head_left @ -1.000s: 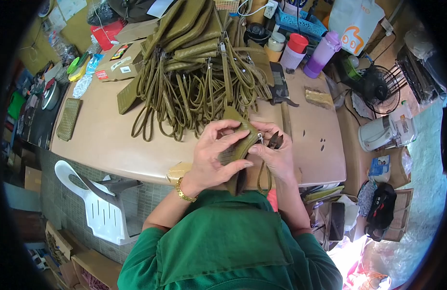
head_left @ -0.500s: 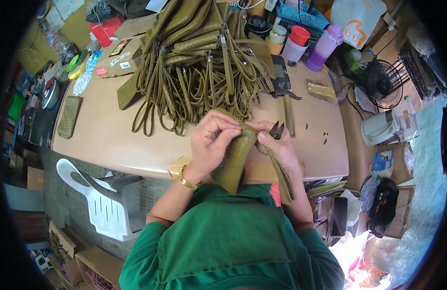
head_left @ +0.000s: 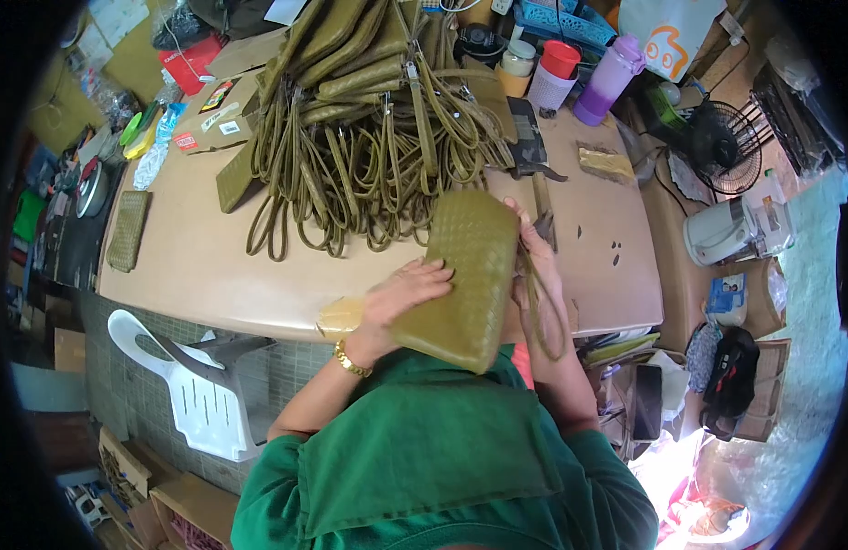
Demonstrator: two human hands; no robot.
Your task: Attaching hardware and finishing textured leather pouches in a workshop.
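An olive-green woven wristlet pouch (head_left: 465, 284) is held up in front of my chest, its broad face showing. My right hand (head_left: 537, 257) grips its right edge, the fingers partly hidden behind it. From that side the pouch's thin wrist strap (head_left: 554, 330) hangs in a loop. The fingers of my left hand (head_left: 410, 291) lie stretched out on the pouch's left side; the thumb cannot be made out. Beside my right fingers a dark tip (head_left: 544, 223) shows, too small to tell what it is.
A large heap of similar olive pouches with straps (head_left: 369, 137) covers the table's far middle. One more pouch (head_left: 129, 231) lies at the left. Back right stand a red-lidded cup (head_left: 558, 62) and a purple bottle (head_left: 607, 82). A white plastic chair (head_left: 204, 403) stands left.
The pouch has been turned so its broad woven face shows. My left hand has gone from pinching its upper edge to lying on its side. The dark snips in my right hand are mostly hidden now.
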